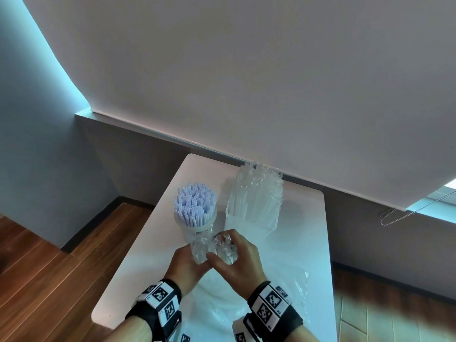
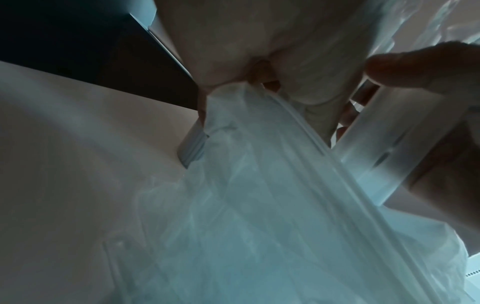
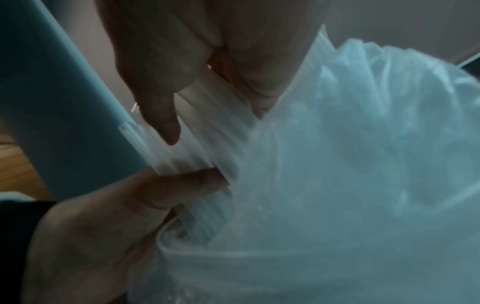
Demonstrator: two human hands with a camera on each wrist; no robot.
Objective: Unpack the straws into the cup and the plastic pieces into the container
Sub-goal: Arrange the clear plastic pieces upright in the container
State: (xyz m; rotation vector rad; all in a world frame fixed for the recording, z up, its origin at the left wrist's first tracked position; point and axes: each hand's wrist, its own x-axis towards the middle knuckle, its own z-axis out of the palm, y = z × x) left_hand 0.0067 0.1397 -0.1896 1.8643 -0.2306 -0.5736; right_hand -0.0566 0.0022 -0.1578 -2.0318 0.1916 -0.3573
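Note:
A clear cup [image 1: 197,229] packed with upright white straws [image 1: 195,203] stands on the white table [image 1: 158,255]. Right of it is a clear container [image 1: 249,225] stuffed with clear plastic pieces [image 1: 261,191]. Just in front of the cup, my two hands meet over a wrapped bundle. My left hand [image 1: 190,261] grips the crumpled clear wrapper [image 1: 200,250] [image 2: 259,185]. My right hand [image 1: 234,257] is curled round a bunch of straws [image 1: 225,248] [image 3: 187,150] that sticks out of the wrapper [image 3: 363,154]. In the right wrist view my left thumb [image 3: 182,189] presses on the straws.
Loose clear plastic film [image 1: 283,299] lies on the table near its front right, under my right wrist. The table's left edge drops to a wooden floor [image 1: 61,255]. A grey wall and a roller blind [image 1: 246,82] stand right behind the table.

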